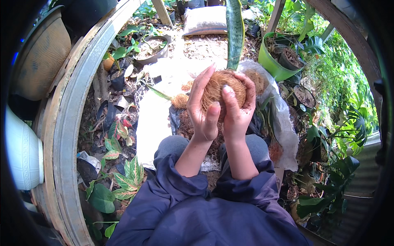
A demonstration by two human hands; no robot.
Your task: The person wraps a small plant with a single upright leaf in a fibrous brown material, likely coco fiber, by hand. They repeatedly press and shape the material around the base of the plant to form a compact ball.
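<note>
Cupped between my left hand (203,107) and my right hand (237,104) is a ball of brown coconut fibre (226,87). A single upright snake plant leaf (235,33) rises behind it and seems to come out of its top. Both thumbs rest on the near side of the ball; soil clings to my fingers. Below my hands, a black plastic bag (174,120) holds loose brown fibre (185,123). A smaller fibre ball (180,101) with a thin leaf (159,93) lies to the left, and another fibre clump (256,80) lies to the right on a white woven sack (284,132).
A green pot (272,63) stands at the upper right, a grey pot (154,52) at the upper left. A filled sack (206,20) lies at the back. Leafy plants line both sides. A curved-looking frame (66,123) and a white pot (24,150) are on the left.
</note>
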